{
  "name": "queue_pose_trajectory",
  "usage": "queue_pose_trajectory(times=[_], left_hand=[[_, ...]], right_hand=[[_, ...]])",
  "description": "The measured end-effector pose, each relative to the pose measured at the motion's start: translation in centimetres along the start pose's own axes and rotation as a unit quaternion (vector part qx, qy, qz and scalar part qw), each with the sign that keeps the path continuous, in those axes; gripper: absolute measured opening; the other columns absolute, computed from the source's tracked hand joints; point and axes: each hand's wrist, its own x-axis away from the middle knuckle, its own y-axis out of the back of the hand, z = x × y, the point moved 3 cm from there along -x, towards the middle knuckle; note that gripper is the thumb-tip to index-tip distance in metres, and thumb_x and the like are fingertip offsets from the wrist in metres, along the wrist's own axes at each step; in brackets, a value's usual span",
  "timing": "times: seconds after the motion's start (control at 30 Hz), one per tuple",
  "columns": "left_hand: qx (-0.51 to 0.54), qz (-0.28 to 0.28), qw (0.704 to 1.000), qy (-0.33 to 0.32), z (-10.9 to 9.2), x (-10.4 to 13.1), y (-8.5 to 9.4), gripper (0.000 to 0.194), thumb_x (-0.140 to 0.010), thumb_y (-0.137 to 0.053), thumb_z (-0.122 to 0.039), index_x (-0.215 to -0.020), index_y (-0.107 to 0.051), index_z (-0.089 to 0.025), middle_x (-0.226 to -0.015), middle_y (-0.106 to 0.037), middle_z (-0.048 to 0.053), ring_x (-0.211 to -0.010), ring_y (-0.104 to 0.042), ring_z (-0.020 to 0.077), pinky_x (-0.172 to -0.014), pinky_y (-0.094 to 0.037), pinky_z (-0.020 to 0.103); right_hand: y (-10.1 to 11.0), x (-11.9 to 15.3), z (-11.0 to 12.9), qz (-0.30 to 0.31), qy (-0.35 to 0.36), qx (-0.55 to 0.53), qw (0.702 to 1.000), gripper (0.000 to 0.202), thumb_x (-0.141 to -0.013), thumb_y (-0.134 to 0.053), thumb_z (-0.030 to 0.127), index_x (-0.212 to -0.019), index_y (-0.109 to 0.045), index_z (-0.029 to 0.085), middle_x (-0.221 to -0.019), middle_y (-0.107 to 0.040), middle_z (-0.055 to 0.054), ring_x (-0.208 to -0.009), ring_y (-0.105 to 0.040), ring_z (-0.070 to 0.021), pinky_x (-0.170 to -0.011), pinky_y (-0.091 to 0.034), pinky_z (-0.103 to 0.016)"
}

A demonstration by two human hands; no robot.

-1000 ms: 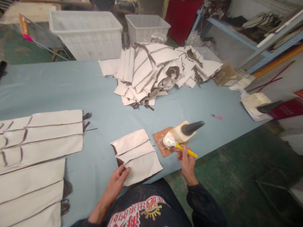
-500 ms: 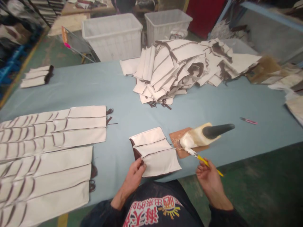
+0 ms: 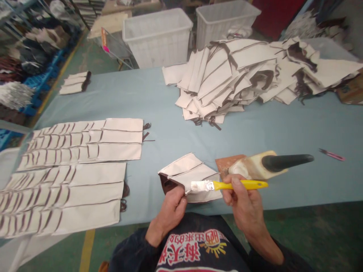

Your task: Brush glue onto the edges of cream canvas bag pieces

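My left hand [image 3: 172,207] pinches the near edge of a cream fabric piece [image 3: 193,168] with dark seams. The piece's dark-trimmed mouth gapes on its left side. In my right hand [image 3: 245,200] is a brush [image 3: 241,184] with a yellow handle, held level, its white-coated bristles pointing left over the fabric near my left fingers. Whether the bristles touch the fabric I cannot tell. Just beyond my right hand, a cut-open pale container [image 3: 251,166] with a dark grip lies on a brown board [image 3: 227,161], white stuff around its mouth.
Overlapping rows of cream pieces [image 3: 121,132] lie at left, with a small stack [image 3: 74,84] behind. A large heap of them [image 3: 227,79] covers the back right. Pink-handled snips [image 3: 334,155] lie at right. White bins [image 3: 159,41] stand beyond the table [image 3: 176,139].
My right hand has lifted the brush from the container and carried it left over the fabric piece. My left hand has raised the piece's edge, widening its mouth. The view has shifted left.
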Motion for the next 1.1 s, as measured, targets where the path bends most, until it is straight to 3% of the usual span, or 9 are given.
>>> queue_pose_trajectory(times=[0.17,0.27,0.43,0.53,0.6,0.73,0.9,1.1], left_hand=[[-0.076,-0.005,0.993,-0.089,-0.3,0.6,-0.2,0.023,-0.097,-0.038,-0.014,-0.079,-0.05,-0.023,-0.076,-0.057,0.003,-0.072,-0.052,0.0181,-0.068,-0.039,0.031],[-0.074,-0.004,0.992,-0.099,-0.3,0.8,-0.2,0.024,-0.099,-0.038,-0.013,-0.082,-0.053,-0.022,-0.079,-0.061,0.006,-0.075,-0.055,0.0193,-0.069,-0.041,0.032],[-0.073,-0.019,0.992,-0.106,-0.3,1.0,-0.2,0.023,-0.097,-0.041,-0.01,-0.08,-0.052,-0.022,-0.079,-0.06,0.004,-0.074,-0.054,0.0192,-0.068,-0.04,0.032],[-0.074,-0.021,0.99,-0.118,-0.3,1.1,-0.3,0.023,-0.096,-0.041,-0.008,-0.08,-0.052,-0.022,-0.078,-0.06,0.004,-0.073,-0.053,0.0187,-0.068,-0.039,0.031],[-0.081,-0.022,0.989,-0.12,-0.5,1.1,-0.3,0.024,-0.096,-0.041,-0.007,-0.079,-0.05,-0.022,-0.076,-0.058,0.003,-0.071,-0.052,0.0179,-0.066,-0.038,0.031],[-0.091,-0.026,0.987,-0.127,-0.9,1.0,-0.3,0.025,-0.095,-0.042,-0.007,-0.076,-0.047,-0.023,-0.074,-0.056,0.002,-0.07,-0.051,0.0175,-0.064,-0.036,0.031],[-0.055,-0.011,0.992,-0.112,-1.2,0.9,-0.4,0.024,-0.097,-0.041,-0.008,-0.08,-0.049,-0.022,-0.076,-0.058,0.003,-0.07,-0.051,0.0167,-0.066,-0.038,0.03],[-0.036,-0.042,0.996,-0.069,-1.2,0.5,0.1,0.028,-0.094,-0.04,-0.009,-0.073,-0.032,-0.025,-0.068,-0.045,-0.003,-0.063,-0.044,0.0137,-0.06,-0.03,0.028]], right_hand=[[-0.9,0.4,-0.5,0.026,-0.004,0.042,0.999,0.055,-0.091,-0.064,0.075,-0.08,-0.062,0.02,-0.045,-0.048,0.006,-0.039,-0.041,-0.0097,-0.039,-0.032,-0.02],[-1.0,0.7,-0.7,0.056,-0.025,0.058,0.996,0.056,-0.092,-0.062,0.075,-0.08,-0.062,0.02,-0.044,-0.047,0.006,-0.038,-0.04,-0.0094,-0.038,-0.031,-0.02],[-0.5,0.6,-0.7,0.032,-0.036,0.054,0.997,0.058,-0.088,-0.064,0.078,-0.079,-0.062,0.021,-0.043,-0.046,0.006,-0.037,-0.038,-0.0094,-0.039,-0.032,-0.02],[-0.5,0.7,-1.0,0.059,-0.053,0.056,0.995,0.06,-0.087,-0.063,0.08,-0.078,-0.062,0.021,-0.043,-0.046,0.006,-0.038,-0.039,-0.0096,-0.039,-0.032,-0.02],[-0.4,0.8,-1.2,0.072,-0.059,0.06,0.994,0.058,-0.089,-0.063,0.078,-0.079,-0.062,0.021,-0.044,-0.047,0.006,-0.039,-0.04,-0.0098,-0.04,-0.032,-0.021],[-0.1,0.9,-1.5,0.038,-0.059,0.047,0.996,0.057,-0.088,-0.065,0.077,-0.081,-0.062,0.02,-0.045,-0.046,0.007,-0.04,-0.04,-0.0098,-0.041,-0.033,-0.021],[-0.2,1.0,-1.5,0.081,-0.064,0.037,0.994,0.057,-0.089,-0.064,0.077,-0.079,-0.06,0.021,-0.044,-0.045,0.007,-0.039,-0.04,-0.0097,-0.041,-0.032,-0.021],[1.2,-0.2,-1.5,0.014,-0.056,-0.029,0.998,0.045,-0.093,-0.068,0.064,-0.086,-0.063,0.02,-0.045,-0.043,0.009,-0.041,-0.04,-0.0089,-0.045,-0.035,-0.022]])
